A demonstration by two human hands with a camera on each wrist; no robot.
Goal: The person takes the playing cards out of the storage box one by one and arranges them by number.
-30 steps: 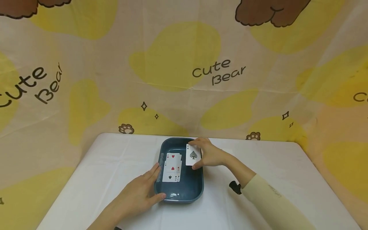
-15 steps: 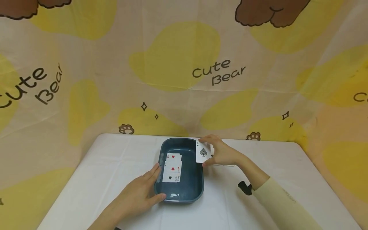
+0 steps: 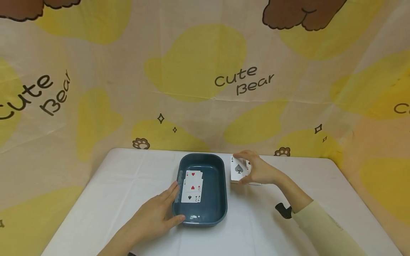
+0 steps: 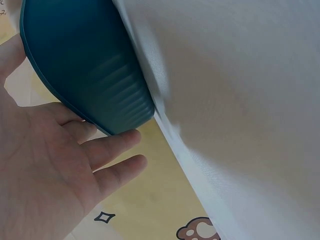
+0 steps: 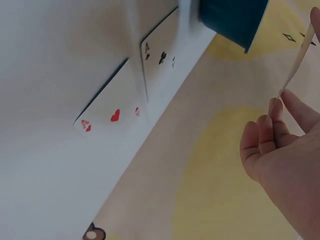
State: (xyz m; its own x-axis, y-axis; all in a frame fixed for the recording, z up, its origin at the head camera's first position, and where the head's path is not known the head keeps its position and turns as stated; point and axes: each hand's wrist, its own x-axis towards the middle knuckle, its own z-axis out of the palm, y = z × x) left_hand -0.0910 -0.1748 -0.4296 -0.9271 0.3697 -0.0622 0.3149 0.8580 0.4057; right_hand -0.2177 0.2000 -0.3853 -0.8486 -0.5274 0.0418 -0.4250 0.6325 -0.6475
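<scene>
The dark teal round-cornered tray (image 3: 213,199) looks like glossy plastic with a ribbed outer wall, the white rectangular playing cards (image 3: 192,186) inside it and the white ace of spades (image 3: 238,170) at its two o'clock like smooth paper, the white surface (image 3: 144,170) like matt cloth, and the yellow-and-beige backdrop (image 3: 192,67) at twelve o'clock like creased fabric.

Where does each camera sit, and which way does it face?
Head: worn on the head, facing forward and down at the tray, left hand, right hand and one sleeve.
Left wrist: on that wrist, facing the tray's outer wall; the left hand's palm shows.
Right wrist: on that wrist, facing the right hand pinching a card, plus the ace of hearts.
Head and right wrist share the right hand, card and tray.
</scene>
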